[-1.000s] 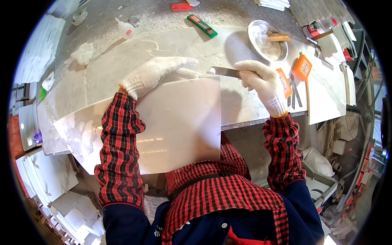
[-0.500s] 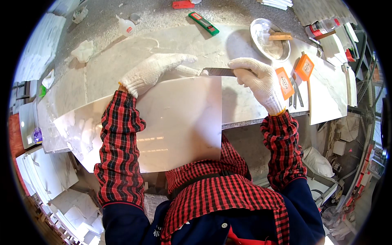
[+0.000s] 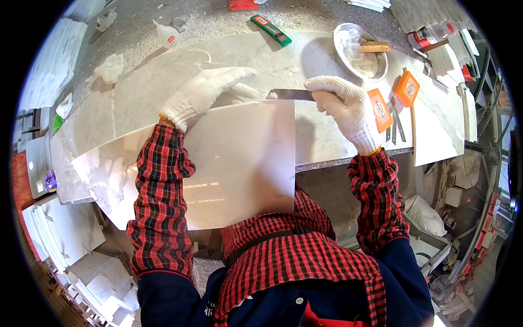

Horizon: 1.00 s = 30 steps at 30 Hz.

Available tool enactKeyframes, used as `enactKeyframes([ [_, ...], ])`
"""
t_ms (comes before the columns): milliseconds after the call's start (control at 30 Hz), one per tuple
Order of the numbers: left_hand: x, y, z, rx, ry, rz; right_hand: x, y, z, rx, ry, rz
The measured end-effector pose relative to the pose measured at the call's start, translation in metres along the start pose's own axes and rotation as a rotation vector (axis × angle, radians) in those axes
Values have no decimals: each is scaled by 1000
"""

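Note:
Both my hands wear white knitted gloves. My right hand (image 3: 343, 106) grips a flat dark steel blade (image 3: 291, 94), held roughly level and pointing left, with a dab of white paste at its tip. Just left of that tip, my left hand (image 3: 210, 95) has its fingers stretched out and thumb apart, holding nothing. It rests at or just over the far edge of a polished white stone slab (image 3: 245, 152). The slab juts over the near side of the bench toward my checked apron. Whether the blade touches the slab's far edge, I cannot tell.
A metal bowl (image 3: 340, 52) of whitish paste with a wooden-handled tool (image 3: 375, 47) stands at the back right. Two orange boxes (image 3: 407, 89) and loose steel blades (image 3: 399, 128) lie nearby. Further back are a green case (image 3: 271, 30) and a white squeeze bottle (image 3: 166, 36).
My left fingers have drawn back slightly left from the blade's tip, leaving a small gap. The right hand and blade have barely shifted.

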<state>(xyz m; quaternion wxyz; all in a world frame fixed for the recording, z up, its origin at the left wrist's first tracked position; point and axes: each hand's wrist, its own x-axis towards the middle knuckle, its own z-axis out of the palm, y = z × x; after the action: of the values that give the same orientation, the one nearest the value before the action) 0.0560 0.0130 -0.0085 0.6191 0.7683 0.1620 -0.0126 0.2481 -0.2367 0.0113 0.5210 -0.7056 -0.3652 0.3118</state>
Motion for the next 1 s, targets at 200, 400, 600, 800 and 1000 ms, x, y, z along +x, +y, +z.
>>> enactKeyframes([
  [200,0,21,13,-118,118,-244,-2,4,-1,-25,-1,-1],
  [400,-1,31,16,-84,130,-306,-9,3,-15,23,78,86],
  [600,0,23,18,29,235,-273,-15,19,-53,113,233,122],
  [800,5,26,20,130,339,-290,-8,28,-130,-466,575,-54],
  [1000,4,30,22,293,333,-287,-6,4,-95,-259,369,-52],
])
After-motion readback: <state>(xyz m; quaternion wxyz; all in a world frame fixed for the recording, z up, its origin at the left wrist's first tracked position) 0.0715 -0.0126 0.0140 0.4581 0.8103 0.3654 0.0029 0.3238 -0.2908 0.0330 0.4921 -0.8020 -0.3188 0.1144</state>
